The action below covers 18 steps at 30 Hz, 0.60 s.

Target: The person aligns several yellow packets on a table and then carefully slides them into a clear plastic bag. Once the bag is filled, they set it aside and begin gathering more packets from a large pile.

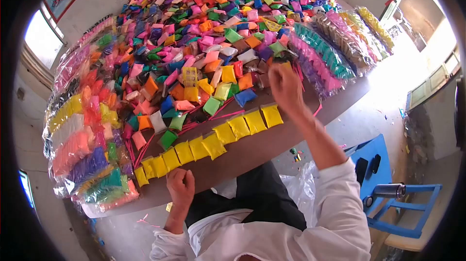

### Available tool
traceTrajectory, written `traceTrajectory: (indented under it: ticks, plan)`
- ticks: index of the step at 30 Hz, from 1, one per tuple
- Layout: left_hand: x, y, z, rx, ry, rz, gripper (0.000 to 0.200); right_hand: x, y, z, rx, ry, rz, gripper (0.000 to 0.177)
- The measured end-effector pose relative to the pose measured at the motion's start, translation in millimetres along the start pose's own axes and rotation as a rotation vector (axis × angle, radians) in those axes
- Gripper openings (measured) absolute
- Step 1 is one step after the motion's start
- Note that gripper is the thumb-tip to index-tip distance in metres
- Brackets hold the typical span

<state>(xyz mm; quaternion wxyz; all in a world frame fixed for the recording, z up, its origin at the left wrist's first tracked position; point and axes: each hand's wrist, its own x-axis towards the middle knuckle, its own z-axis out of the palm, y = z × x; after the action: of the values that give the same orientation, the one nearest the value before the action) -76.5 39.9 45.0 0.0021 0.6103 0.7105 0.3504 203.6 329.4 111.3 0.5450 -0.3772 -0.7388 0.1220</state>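
A row of several yellow packets (198, 148) lies side by side along the near edge of the brown table (252, 152). My left hand (180, 186) rests at the table's edge, just below the left part of this row, with its fingers curled; whatever it holds, if anything, is hidden. Beyond the right end of the row, my right hand (285, 82) is over the near edge of the colourful packet pile (208, 42). Its fingers are bent towards the packets, and their tips are too unclear to show a hold. Pink strips (228, 115) lie between the pile and the row.
Clear bags of sorted packets (73, 135) line the table's left side, and more bags (325, 57) lie at the right. A blue chair (422, 207) with a metal flask (390, 190) stands at the lower right. Clear plastic (303, 188) hangs beside my legs.
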Motion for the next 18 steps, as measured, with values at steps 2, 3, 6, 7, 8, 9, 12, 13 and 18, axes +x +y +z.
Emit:
traceTrajectory:
  ticks: [2, 3, 6, 7, 8, 9, 12, 13, 18]
  plan:
    - [3, 3, 7, 0.158, -0.013, 0.099, 0.020, 58, 37, 12, -0.154, 0.040, 0.037, 0.013]
    - [4, 5, 8, 0.180, -0.018, 0.111, 0.021, 89, 63, 22, -0.226, 0.030, 0.041, 0.016]
    - [6, 12, 6, 0.193, -0.053, 0.078, 0.021, 169, 112, 47, -0.308, -0.015, 0.149, 0.024]
    - [7, 12, 5, 0.201, -0.066, 0.069, 0.022, 194, 134, 59, -0.337, -0.054, 0.157, 0.027]
    - [8, 11, 6, 0.210, -0.076, 0.062, 0.022, 216, 155, 70, -0.366, -0.091, 0.162, 0.029]
    - [8, 10, 7, 0.212, -0.095, 0.058, 0.022, 229, 166, 79, -0.354, -0.099, 0.176, 0.027]
    - [5, 5, 8, 0.221, -0.138, 0.045, 0.021, 264, 201, 110, -0.320, -0.200, 0.181, 0.031]
    - [6, 5, 8, 0.221, -0.142, 0.046, 0.021, 276, 226, 126, -0.351, -0.188, 0.154, 0.036]
    - [6, 0, 5, 0.224, -0.245, 0.035, 0.021, 297, 263, 174, -0.314, -0.284, 0.192, 0.053]
